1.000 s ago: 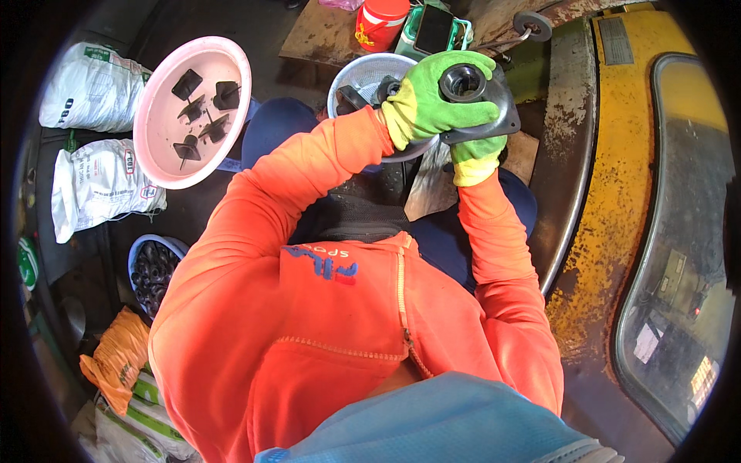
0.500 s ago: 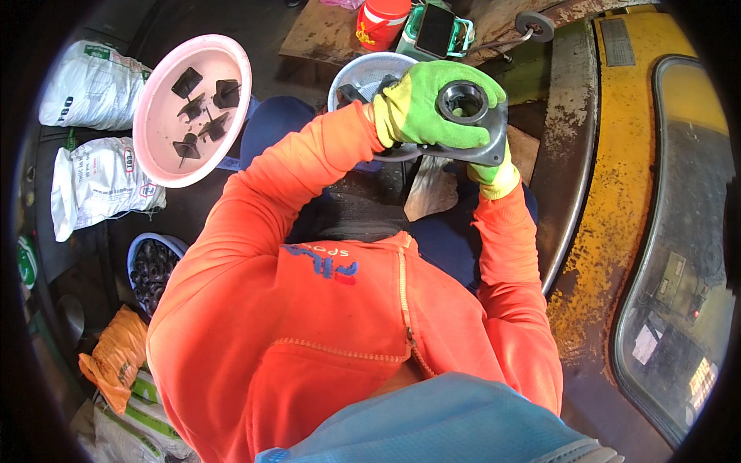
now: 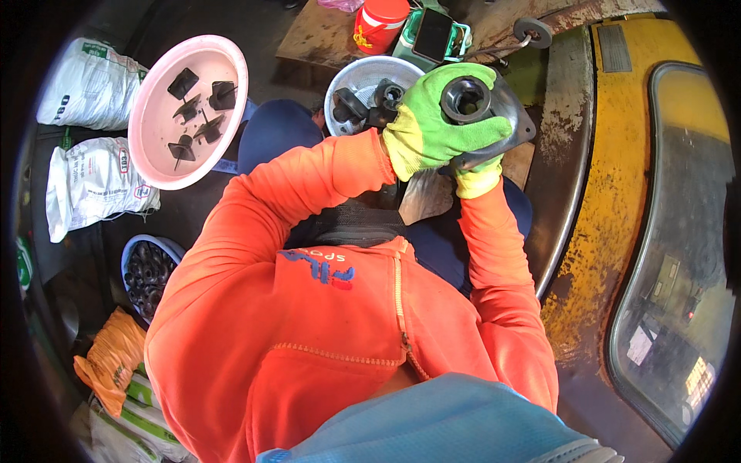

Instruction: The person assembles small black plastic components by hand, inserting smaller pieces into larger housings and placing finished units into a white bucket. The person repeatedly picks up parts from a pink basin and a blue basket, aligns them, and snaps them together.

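Raised ahead of my chest is a black flanged part, a tilted plate with corner holes and a round open collar. My left hand, in a green and yellow glove, is closed round it, the thumb and fingers on either side of the collar. From below, my right hand holds the same part at its underside; only the yellow glove cuff and a bit of green show, and its fingers are hidden behind the plate. Just left of the gloves, a pale mesh basket contains several black moulded parts.
A pink basin with several black pieces stands at left, near white sacks. Lower left are a blue-rimmed basin of dark parts and an orange sack. A red bucket stands ahead; a rusty yellow machine borders my right.
The flanged part has tilted and shifted slightly right, with my left hand turning along with it. More of the mesh basket and its black parts now shows.
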The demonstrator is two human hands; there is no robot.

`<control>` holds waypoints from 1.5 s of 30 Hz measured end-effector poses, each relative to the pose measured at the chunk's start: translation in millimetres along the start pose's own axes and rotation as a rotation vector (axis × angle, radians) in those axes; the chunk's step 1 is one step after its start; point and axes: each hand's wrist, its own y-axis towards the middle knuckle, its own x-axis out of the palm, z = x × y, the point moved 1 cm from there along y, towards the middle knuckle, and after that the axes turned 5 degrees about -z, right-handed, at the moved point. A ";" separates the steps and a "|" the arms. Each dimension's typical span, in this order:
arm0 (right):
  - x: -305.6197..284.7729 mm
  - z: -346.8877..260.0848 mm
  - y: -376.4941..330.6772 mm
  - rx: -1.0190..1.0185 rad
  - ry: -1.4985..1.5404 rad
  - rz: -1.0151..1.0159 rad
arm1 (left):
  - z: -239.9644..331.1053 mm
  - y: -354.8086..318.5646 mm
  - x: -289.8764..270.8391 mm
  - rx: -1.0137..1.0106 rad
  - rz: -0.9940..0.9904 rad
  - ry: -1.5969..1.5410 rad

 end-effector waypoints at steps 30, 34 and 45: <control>-18.2 14.1 -6.1 -0.125 -0.282 -0.056 | -17.6 26.5 -23.5 -0.015 -0.449 -0.001; -0.7 18.6 -13.1 0.065 -0.155 0.111 | -25.8 8.1 -9.3 0.219 -0.133 0.122; -26.2 -16.4 -10.2 -0.181 -0.532 -0.388 | -13.7 17.5 -23.3 0.258 -0.520 -0.064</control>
